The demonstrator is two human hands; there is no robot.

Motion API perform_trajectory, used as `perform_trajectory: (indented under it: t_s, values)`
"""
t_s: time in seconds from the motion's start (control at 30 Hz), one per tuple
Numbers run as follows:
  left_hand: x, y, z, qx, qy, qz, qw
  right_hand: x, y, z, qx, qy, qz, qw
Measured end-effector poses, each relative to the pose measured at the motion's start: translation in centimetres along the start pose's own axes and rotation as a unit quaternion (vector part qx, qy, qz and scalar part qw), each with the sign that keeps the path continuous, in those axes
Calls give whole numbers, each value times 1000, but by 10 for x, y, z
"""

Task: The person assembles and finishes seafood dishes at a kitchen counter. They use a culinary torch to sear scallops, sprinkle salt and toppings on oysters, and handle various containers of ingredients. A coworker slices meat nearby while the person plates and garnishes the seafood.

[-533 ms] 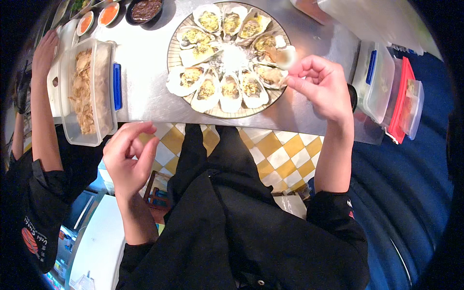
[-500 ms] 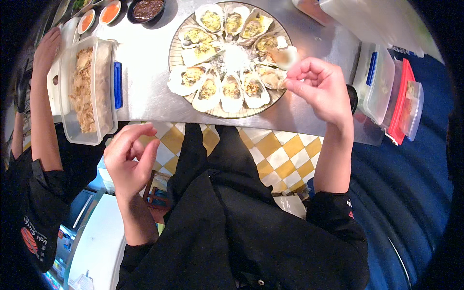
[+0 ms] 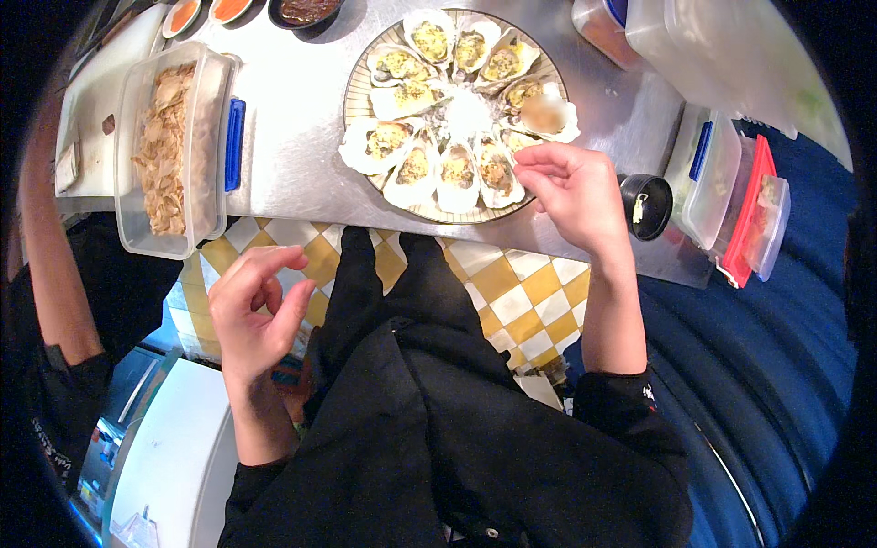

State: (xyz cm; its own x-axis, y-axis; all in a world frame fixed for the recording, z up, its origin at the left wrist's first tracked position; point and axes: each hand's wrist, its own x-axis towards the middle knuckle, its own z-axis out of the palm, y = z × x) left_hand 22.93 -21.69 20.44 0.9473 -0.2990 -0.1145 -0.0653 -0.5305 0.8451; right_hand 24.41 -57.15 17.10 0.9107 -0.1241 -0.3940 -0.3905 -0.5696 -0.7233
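Note:
A round striped plate point(image 3: 358, 108) holds a ring of oysters point(image 3: 457, 173) in their shells, with yellow bits on top, around a white heap point(image 3: 466, 114). On an oyster at the plate's right side rests a thin brownish flake point(image 3: 545, 114). My right hand point(image 3: 568, 187) is over the lower right oysters, thumb and fingers pinched together; whatever is between the tips is too small to name. In front of the counter's edge hovers my left hand point(image 3: 260, 310), fingers loosely curled, thumb apart, holding nothing.
Left of the plate stands a clear tub point(image 3: 137, 239) of tan flakes point(image 3: 164, 151), beside a white board point(image 3: 87, 137). Sauce bowls point(image 3: 306, 9) line the back. A small black bowl point(image 3: 646, 207) and lidded containers point(image 3: 708, 164) are at right. Another person's arm point(image 3: 59, 265) is at far left.
My right hand has moved left and slightly down along the oysters. My left hand keeps its curled pose. The other person's hand has left the board. The whole view has shifted a little.

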Motion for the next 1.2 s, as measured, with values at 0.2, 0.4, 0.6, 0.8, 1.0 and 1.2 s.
perform_trajectory:
  t_s: [0.2,0.4,0.6,0.8,1.0,1.2]
  values:
    - [-4,-4,-5,-11,-13,-19,1000,-3,15,-27,35,50,-49,997]
    - [-18,-13,-2,-32,-10,3,999,-8,-22,2,-192,-17,-163,968]
    - [-37,-30,-17,-27,-8,-2,1000,0,-130,29,-93,8,-269,958]
    - [-51,-40,-38,-1,65,34,997,94,-262,184,-282,-59,-443,849]
    - [-90,-61,-58,-47,104,-18,993,183,-272,272,-548,-143,-440,697]
    - [-107,-86,-69,-100,129,-75,984,193,-279,232,-333,-198,-355,851]
